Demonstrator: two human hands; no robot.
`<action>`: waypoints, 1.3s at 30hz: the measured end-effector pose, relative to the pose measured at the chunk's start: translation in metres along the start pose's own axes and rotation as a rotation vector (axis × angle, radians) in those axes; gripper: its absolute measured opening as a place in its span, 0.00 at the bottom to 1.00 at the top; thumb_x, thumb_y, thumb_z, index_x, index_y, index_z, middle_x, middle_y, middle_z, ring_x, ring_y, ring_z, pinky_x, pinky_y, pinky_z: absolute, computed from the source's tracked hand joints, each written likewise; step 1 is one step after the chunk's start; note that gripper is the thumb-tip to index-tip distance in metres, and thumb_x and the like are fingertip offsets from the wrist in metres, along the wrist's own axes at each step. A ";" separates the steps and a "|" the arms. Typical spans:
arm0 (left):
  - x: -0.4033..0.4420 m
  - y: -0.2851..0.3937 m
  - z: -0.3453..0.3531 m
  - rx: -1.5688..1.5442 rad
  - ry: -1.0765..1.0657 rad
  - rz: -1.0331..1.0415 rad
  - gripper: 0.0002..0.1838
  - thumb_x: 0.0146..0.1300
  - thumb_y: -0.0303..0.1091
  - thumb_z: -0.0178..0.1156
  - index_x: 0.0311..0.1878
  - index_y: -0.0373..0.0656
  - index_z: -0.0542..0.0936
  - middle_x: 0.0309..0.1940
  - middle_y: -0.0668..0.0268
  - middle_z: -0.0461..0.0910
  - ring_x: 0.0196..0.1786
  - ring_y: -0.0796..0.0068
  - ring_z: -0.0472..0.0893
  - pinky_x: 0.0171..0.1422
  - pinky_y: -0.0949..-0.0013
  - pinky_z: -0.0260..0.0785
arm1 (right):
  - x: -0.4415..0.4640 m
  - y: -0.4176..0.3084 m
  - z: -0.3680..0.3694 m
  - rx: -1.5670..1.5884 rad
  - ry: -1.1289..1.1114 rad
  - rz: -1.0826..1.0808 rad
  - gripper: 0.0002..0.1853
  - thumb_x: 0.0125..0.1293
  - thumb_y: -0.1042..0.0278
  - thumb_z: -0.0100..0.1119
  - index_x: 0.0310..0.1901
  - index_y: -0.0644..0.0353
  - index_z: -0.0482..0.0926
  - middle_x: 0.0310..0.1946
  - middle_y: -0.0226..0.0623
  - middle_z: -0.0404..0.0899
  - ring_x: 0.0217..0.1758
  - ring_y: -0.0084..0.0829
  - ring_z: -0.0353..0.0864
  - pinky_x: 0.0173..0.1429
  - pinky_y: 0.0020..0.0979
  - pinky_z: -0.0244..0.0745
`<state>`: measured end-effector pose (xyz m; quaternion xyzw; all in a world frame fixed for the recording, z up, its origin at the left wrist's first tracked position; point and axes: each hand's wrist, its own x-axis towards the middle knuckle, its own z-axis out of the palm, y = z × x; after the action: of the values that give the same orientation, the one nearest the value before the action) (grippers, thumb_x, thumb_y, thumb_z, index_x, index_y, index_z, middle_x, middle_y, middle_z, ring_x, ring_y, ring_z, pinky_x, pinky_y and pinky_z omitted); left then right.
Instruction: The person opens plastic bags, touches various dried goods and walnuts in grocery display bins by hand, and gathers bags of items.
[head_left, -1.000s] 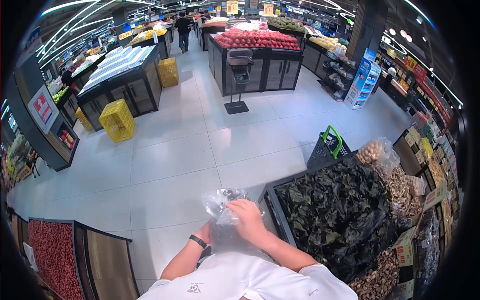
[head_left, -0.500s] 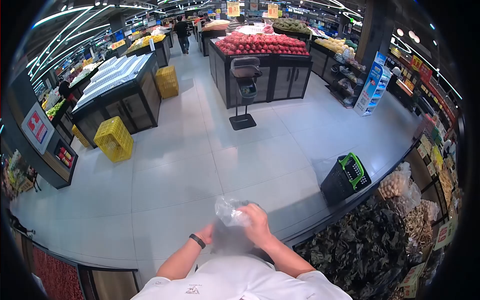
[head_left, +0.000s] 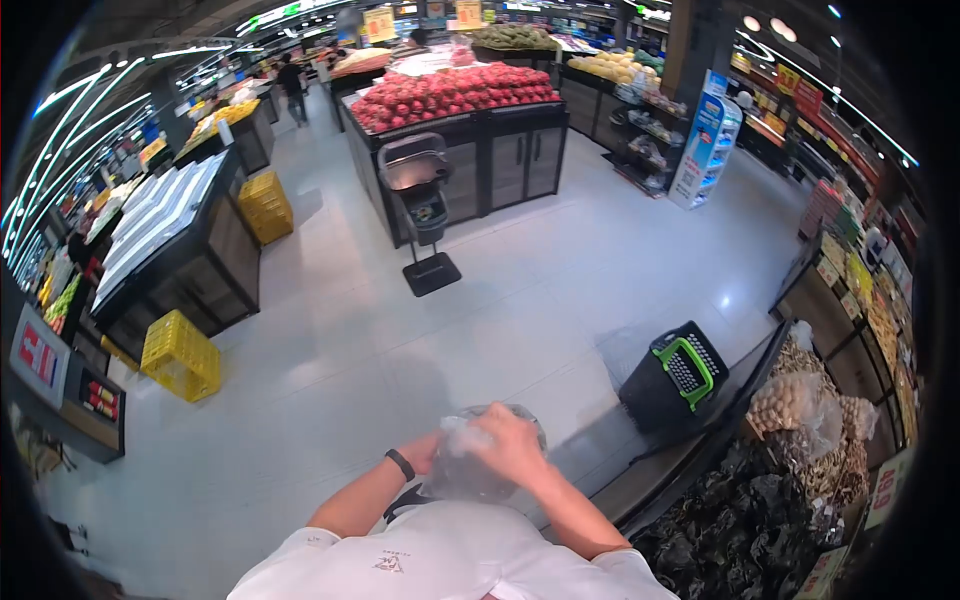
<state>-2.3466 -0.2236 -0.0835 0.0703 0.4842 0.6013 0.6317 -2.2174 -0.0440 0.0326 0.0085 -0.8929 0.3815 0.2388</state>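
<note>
The shopping basket (head_left: pixel 650 392) stands on the floor against the display table (head_left: pixel 700 455), handy, I'd say, to someone with both hands busy. From where the person stands, the clear plastic bag (head_left: pixel 468 478) is to the left of that basket and nearer the body, held up before the white shirt (head_left: pixel 460 550), probably because such limp plastic needs two-sided support. The right hand (head_left: pixel 512 445) is nearly closed, fingers curled over the bag's upper part and bunching the film. The left hand (head_left: pixel 426 455), below its dark wristband (head_left: pixel 400 465), meets the bag's other side; its fingertips are hidden, so I cannot tell how tightly it is closed. What the bag contains is too blurred to make out. Nearer the person than the basket, dark leaves (head_left: pixel 740 530) lie heaped on the table, presumably for easy reach.
</note>
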 end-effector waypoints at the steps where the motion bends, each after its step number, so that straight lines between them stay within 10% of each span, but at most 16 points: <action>1: 0.016 0.020 0.012 0.248 0.025 0.050 0.24 0.77 0.48 0.50 0.67 0.43 0.72 0.64 0.63 0.76 0.64 0.70 0.76 0.69 0.60 0.70 | 0.006 0.020 -0.004 0.010 -0.007 0.058 0.13 0.57 0.65 0.69 0.43 0.58 0.84 0.40 0.38 0.81 0.40 0.45 0.83 0.44 0.41 0.78; 16: 0.368 0.274 0.036 0.023 -0.380 -0.308 0.30 0.78 0.54 0.44 0.71 0.42 0.67 0.64 0.61 0.75 0.65 0.68 0.76 0.71 0.58 0.69 | 0.194 0.253 -0.145 -0.082 0.709 0.508 0.06 0.66 0.71 0.58 0.40 0.63 0.81 0.27 0.52 0.80 0.26 0.45 0.79 0.36 0.35 0.75; 21: 0.467 0.316 0.048 -0.094 -0.234 -0.447 0.32 0.79 0.55 0.38 0.73 0.38 0.63 0.70 0.55 0.67 0.72 0.55 0.67 0.77 0.47 0.58 | 0.213 0.354 -0.197 0.053 1.104 0.592 0.06 0.69 0.71 0.57 0.35 0.62 0.79 0.22 0.25 0.73 0.28 0.14 0.68 0.30 0.25 0.65; 24: 0.526 0.337 0.060 -0.096 -0.451 -0.492 0.33 0.79 0.55 0.38 0.74 0.38 0.60 0.72 0.53 0.62 0.75 0.53 0.63 0.77 0.41 0.56 | 0.226 0.420 -0.232 0.099 1.178 0.594 0.09 0.70 0.70 0.57 0.31 0.62 0.76 0.21 0.25 0.71 0.28 0.16 0.67 0.31 0.25 0.65; 27: 0.595 0.358 0.079 0.168 -0.685 -0.341 0.29 0.80 0.51 0.39 0.73 0.40 0.63 0.69 0.55 0.68 0.71 0.57 0.70 0.71 0.47 0.66 | 0.245 0.482 -0.270 0.144 1.210 0.646 0.10 0.69 0.73 0.57 0.28 0.60 0.74 0.22 0.23 0.70 0.28 0.16 0.67 0.33 0.24 0.63; 39: 0.835 0.437 0.218 0.390 -0.356 -0.085 0.23 0.78 0.46 0.50 0.65 0.39 0.70 0.56 0.60 0.78 0.55 0.66 0.79 0.57 0.59 0.76 | 0.296 0.635 -0.455 0.093 1.310 0.654 0.13 0.74 0.68 0.56 0.29 0.59 0.74 0.22 0.21 0.69 0.27 0.14 0.65 0.31 0.23 0.61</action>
<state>-2.6576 0.6919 -0.1175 0.2751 0.4746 0.4474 0.7063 -2.4145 0.7672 0.0012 -0.4782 -0.5068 0.3976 0.5969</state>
